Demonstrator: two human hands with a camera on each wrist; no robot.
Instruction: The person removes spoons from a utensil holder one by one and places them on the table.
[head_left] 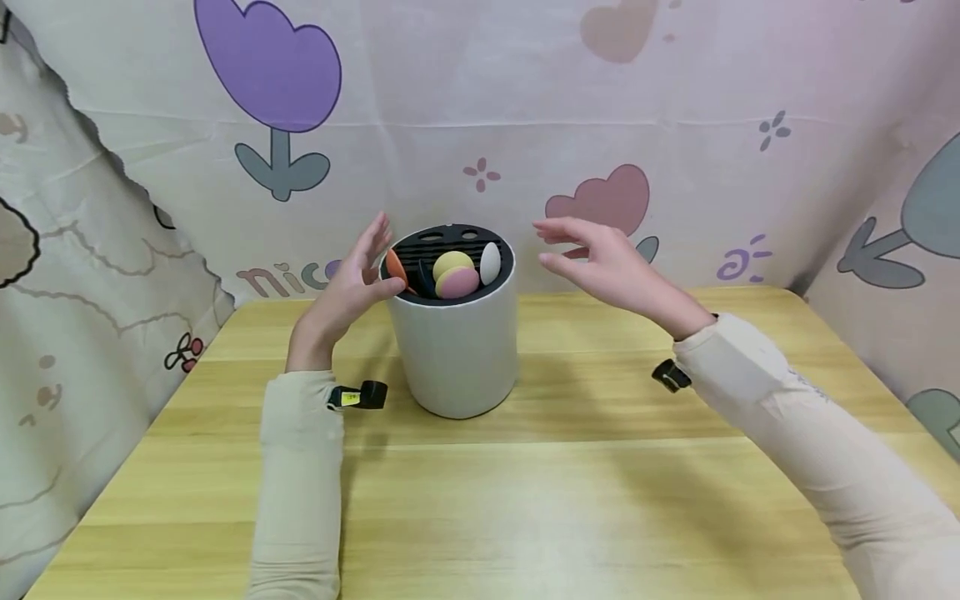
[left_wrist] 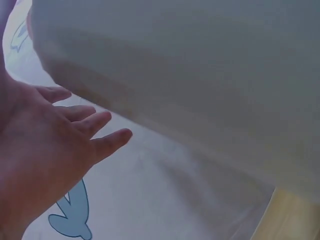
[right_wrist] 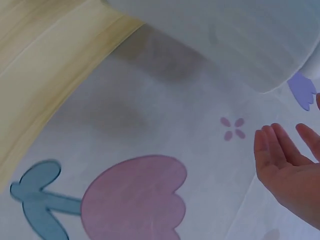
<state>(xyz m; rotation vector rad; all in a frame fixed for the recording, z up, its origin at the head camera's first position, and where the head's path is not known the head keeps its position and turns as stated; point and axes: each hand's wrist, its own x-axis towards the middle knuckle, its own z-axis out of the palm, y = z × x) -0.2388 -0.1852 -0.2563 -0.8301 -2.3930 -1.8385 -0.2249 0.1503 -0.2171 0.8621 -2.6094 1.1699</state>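
A white cylindrical holder [head_left: 457, 358] with a black slotted top [head_left: 450, 237] stands upright on the table. Rounded ends of several things stick out of its slots: yellow [head_left: 452, 261], pink [head_left: 457, 284], white [head_left: 490, 264], orange [head_left: 395, 266] and a dark one; their lower parts are hidden inside. At the holder's left rim is my left hand [head_left: 337, 300], fingers spread and thumb near the orange end; whether it touches cannot be told. My right hand [head_left: 611, 267] hovers to the right, apart from the holder, fingers relaxed and holding nothing. The holder's wall [left_wrist: 190, 90] fills much of the left wrist view.
The wooden table [head_left: 525, 517] extends in front of and on both sides of the holder. Behind it hangs a pale patterned cloth [head_left: 420, 100], which also covers both sides. A small black camera [head_left: 360, 396] is strapped to the left wrist, another [head_left: 671, 376] to the right.
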